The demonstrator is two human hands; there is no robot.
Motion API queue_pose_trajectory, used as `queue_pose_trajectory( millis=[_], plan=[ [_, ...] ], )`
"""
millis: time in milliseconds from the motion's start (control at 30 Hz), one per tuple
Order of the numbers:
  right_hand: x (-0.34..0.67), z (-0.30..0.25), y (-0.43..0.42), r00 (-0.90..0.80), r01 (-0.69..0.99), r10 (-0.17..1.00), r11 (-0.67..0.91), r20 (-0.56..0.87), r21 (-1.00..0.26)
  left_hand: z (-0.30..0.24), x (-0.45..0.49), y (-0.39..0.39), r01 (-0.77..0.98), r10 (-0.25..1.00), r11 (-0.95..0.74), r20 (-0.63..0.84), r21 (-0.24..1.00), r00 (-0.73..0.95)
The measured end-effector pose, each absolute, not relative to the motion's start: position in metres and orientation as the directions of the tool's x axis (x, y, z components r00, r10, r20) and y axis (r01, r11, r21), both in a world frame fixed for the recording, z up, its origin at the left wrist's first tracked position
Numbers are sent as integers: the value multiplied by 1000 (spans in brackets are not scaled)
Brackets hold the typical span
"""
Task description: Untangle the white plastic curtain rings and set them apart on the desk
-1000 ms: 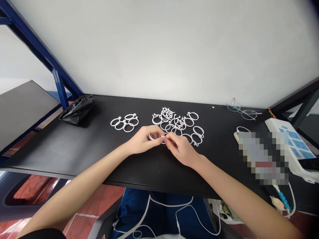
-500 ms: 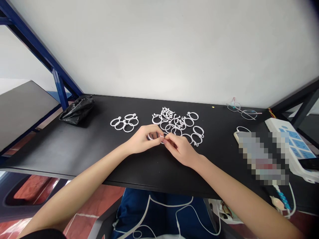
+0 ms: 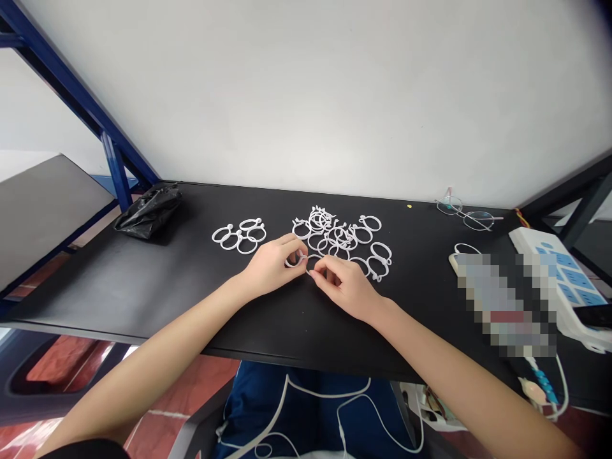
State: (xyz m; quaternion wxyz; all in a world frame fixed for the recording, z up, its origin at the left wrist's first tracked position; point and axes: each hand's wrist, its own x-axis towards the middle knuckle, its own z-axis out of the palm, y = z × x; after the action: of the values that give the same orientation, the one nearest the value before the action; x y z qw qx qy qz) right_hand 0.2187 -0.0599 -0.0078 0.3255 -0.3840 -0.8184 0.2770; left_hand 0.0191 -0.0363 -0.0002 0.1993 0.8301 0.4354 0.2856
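Observation:
My left hand (image 3: 277, 261) is closed around a white plastic curtain ring (image 3: 292, 262), whose loop shows between the fingers and thumb just above the black table. Just to its right, my right hand (image 3: 347, 284) has its thumb and forefinger drawn together; whether a small part sits between them, I cannot make out. Another white ring (image 3: 310, 257) shows partly behind those right fingertips. Beyond the hands lies a loose pile of white curtain rings (image 3: 337, 237), several with small open clips or eyelets. A separate group of rings (image 3: 247, 245) rests to the left.
A crumpled black plastic bag (image 3: 150, 210) is at the table's left. On the right are eyeglasses (image 3: 478, 220), a blurred phone (image 3: 502, 306) with a cable and a white power strip (image 3: 549, 255). A blue metal post (image 3: 115, 169) stands at left.
My hands have come slightly apart: the fingertips met at the ring before, and now a small gap lies between them. The rings on the table have not moved.

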Motion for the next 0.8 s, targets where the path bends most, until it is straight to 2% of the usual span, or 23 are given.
queue_pose_trajectory(
  millis=[100,200,400,800],
  plan=[
    [218,-9,-60,-486,449,808,558,334,-698,0,16,-34,768,849,-516,344,380,401],
    [219,-11,-60,-494,451,801,568,338,-688,1,13,-31,856,867,-449,358,255,348],
    [220,-14,-60,-502,501,818,539,280,-677,0,10,-29,913,894,-383,302,136,330],
    [219,-12,-58,-533,519,812,535,238,-666,-2,10,-29,956,937,-294,193,-15,291]
  ],
)
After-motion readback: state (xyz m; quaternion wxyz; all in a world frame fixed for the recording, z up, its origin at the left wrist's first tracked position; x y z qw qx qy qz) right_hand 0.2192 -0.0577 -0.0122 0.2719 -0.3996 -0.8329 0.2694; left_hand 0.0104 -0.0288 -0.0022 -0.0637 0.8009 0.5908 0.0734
